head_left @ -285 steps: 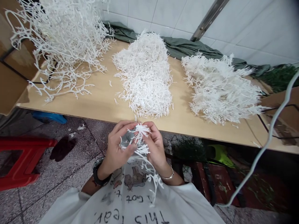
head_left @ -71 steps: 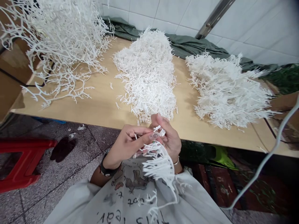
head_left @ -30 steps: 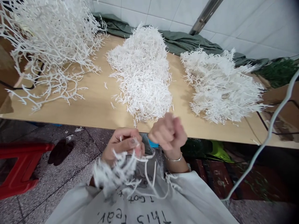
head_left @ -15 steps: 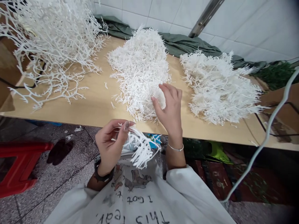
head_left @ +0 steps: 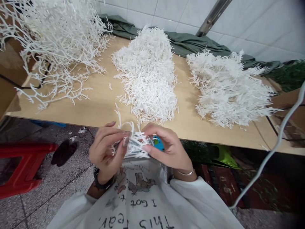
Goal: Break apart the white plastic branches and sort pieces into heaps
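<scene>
A small bundle of white branched plastic sprigs [head_left: 136,143] is held between my two hands, just off the table's front edge. My left hand [head_left: 108,148] pinches its left part between thumb and fingers. On the other side, my right hand [head_left: 168,148] has its thumb and fingertips closed on the strands. One curved strand sticks up above the left fingers. Straight beyond my hands lies a heap of small white sprig pieces [head_left: 150,76] on the table [head_left: 97,109].
Long, tangled white branches [head_left: 64,54] fill the table's left side. A pile of bushy white sprigs [head_left: 231,89] lies on the right. Dark green cloth [head_left: 181,43] runs along the tiled wall. A pale cable [head_left: 274,149] hangs at right; a red stool [head_left: 26,168] stands at left.
My right hand has come down from the middle heap to the sprigs and closed on them. The bundle, hanging loose before, is now gathered between both hands.
</scene>
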A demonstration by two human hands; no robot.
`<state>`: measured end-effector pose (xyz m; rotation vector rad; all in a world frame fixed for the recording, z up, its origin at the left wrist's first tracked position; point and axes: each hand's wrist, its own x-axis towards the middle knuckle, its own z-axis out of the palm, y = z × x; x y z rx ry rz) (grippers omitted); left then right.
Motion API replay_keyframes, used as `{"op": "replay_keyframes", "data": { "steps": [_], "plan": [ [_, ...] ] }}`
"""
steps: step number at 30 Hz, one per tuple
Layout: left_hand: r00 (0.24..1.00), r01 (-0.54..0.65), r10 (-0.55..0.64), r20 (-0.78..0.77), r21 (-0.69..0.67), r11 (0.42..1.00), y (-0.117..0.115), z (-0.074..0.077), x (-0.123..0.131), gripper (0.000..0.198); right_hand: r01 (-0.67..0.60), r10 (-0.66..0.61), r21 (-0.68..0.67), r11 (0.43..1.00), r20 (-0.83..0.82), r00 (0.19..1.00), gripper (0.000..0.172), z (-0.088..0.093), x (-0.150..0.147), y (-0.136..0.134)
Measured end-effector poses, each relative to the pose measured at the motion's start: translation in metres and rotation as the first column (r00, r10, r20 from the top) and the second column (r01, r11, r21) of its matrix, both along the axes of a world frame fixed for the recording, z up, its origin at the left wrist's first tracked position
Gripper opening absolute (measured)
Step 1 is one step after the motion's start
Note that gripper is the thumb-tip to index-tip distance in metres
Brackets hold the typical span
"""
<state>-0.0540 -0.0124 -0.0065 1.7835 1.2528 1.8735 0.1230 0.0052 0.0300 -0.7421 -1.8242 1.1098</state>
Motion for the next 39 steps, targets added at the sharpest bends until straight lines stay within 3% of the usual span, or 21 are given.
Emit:
{"op": "replay_keyframes", "data": {
  "steps": [2,5,10,15,16,18,20,21,25,27,30,34,36,39],
  "plan": [
    [0.997,-0.021,0.028,-0.074,0.087,0.996,-0.004,0.005,-0.004,0.012,0.045,-0.044,0.026,0.999,-0.038,0.998,0.012,0.002,0.004,-0.001],
    [0.986,-0.031,0.032,-0.164,0.011,0.999,-0.011,0.018,-0.008,0.010,0.029,-0.027,0.029,0.999,-0.062,0.998,0.016,0.005,0.008,-0.003],
    [0.930,0.179,-0.203,-0.305,-0.103,0.978,-0.018,0.035,-0.009,0.042,0.024,-0.024,0.011,1.000,-0.022,0.999,0.019,0.007,0.004,-0.008],
    [0.928,0.197,-0.231,-0.294,-0.139,0.970,-0.015,0.029,-0.004,0.029,0.206,-0.201,0.152,0.967,-0.042,0.979,0.009,0.003,-0.002,-0.011],
    [0.925,0.201,-0.235,-0.298,-0.139,0.970,-0.014,0.028,-0.003,0.027,0.215,-0.205,0.199,0.956,-0.067,0.976,0.011,0.001,-0.002,-0.009],
    [0.917,0.233,-0.268,-0.295,-0.149,0.961,-0.013,0.025,-0.001,0.022,0.177,-0.144,0.300,0.937,-0.130,0.981,0.033,-0.005,-0.003,-0.006],
    [0.916,0.274,-0.317,-0.244,-0.194,0.942,-0.012,0.024,0.000,0.017,0.145,-0.084,0.404,0.903,-0.166,0.983,0.057,-0.011,-0.004,-0.001],
    [0.916,0.305,-0.351,-0.194,-0.232,0.924,-0.012,0.023,0.000,0.016,0.158,-0.097,0.438,0.885,-0.159,0.983,0.060,-0.013,-0.004,0.001],
    [0.885,0.459,-0.454,0.104,-0.353,0.815,-0.009,0.016,0.003,0.021,0.243,-0.237,0.441,0.864,-0.070,0.969,0.035,-0.015,-0.004,0.004],
    [0.835,0.550,-0.485,0.260,-0.377,0.745,-0.008,0.012,0.006,0.021,0.221,-0.231,0.431,0.875,-0.029,0.972,0.022,-0.013,-0.004,0.004],
    [0.778,0.623,-0.483,0.401,-0.394,0.676,-0.008,0.009,0.010,0.018,0.166,-0.222,0.517,0.840,0.047,0.974,0.026,-0.012,-0.004,0.006],
    [0.822,0.557,-0.414,0.391,-0.407,0.724,-0.007,0.007,0.012,0.014,0.178,-0.364,0.663,0.727,0.154,0.918,0.036,-0.014,-0.008,0.006],
    [0.833,0.545,-0.428,0.351,-0.388,0.743,-0.007,0.006,0.012,0.019,0.205,-0.393,0.628,0.751,0.176,0.902,0.038,-0.016,-0.011,0.003],
    [0.818,0.575,-0.500,0.284,-0.360,0.735,-0.007,0.005,0.013,0.026,0.275,-0.404,0.476,0.835,0.192,0.894,0.036,-0.018,-0.015,-0.002]
  ]
}}
